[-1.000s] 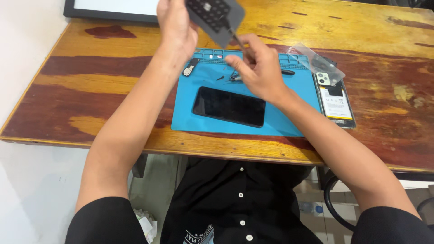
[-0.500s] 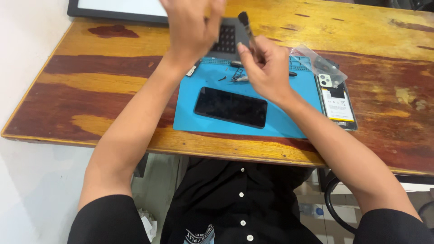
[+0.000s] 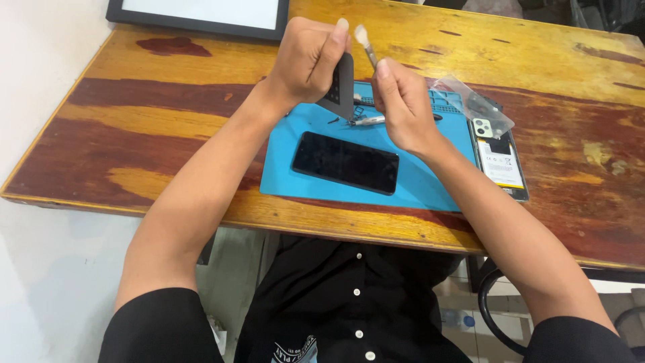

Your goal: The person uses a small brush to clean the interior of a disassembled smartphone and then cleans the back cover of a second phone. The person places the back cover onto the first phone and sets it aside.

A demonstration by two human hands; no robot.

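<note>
Left hand (image 3: pixel 310 59) raised, clenched round dark phone part (image 3: pixel 340 87), right hand (image 3: pixel 402 104) pinching small brush (image 3: pixel 366 46), above blue mat (image 3: pixel 416 178), tabletop's (image 3: pixel 168 121) near edge

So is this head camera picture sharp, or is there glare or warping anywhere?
Head view: mostly sharp, light soft and even; the white panel at the top edge is blown out; the wooden table bows slightly at the edges; the black phone screen shows only faint sheen.

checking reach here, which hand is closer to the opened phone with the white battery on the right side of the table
Right. The right hand holds a thin tool just left of the opened phone; the left hand grips a dark part farther left.
</note>
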